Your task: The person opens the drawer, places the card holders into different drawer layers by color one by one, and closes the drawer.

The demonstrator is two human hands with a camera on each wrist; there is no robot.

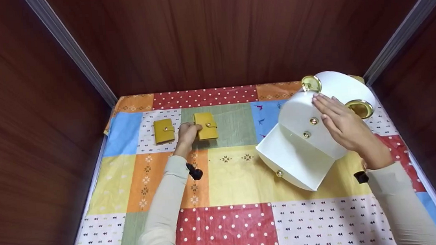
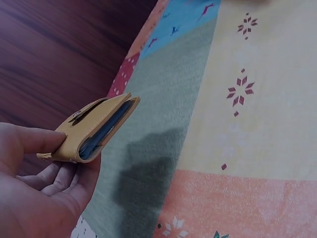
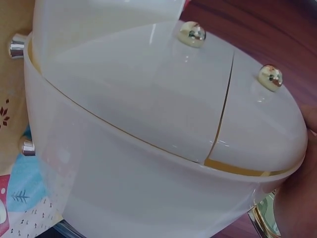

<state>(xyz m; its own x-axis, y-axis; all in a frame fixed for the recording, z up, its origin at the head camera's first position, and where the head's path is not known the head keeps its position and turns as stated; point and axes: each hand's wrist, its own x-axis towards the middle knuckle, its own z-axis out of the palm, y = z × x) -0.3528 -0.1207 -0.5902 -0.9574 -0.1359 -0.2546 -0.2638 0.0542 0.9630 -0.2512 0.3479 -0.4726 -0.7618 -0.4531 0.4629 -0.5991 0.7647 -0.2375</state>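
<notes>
Left hand (image 1: 187, 135) pinching 1 of 2 yellow wallets (image 2: 96, 130) by its spine — light, soft (snap shut) — while right hand (image 1: 342, 121) is resting flat on slick, rigid white case (image 1: 303, 146).

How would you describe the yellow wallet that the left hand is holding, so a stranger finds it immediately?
On the patchwork tablecloth, look at the far grey-green patch. The yellow wallet is there, gripped by the left hand. A second yellow wallet lies to its left on a white patch, untouched.
</notes>
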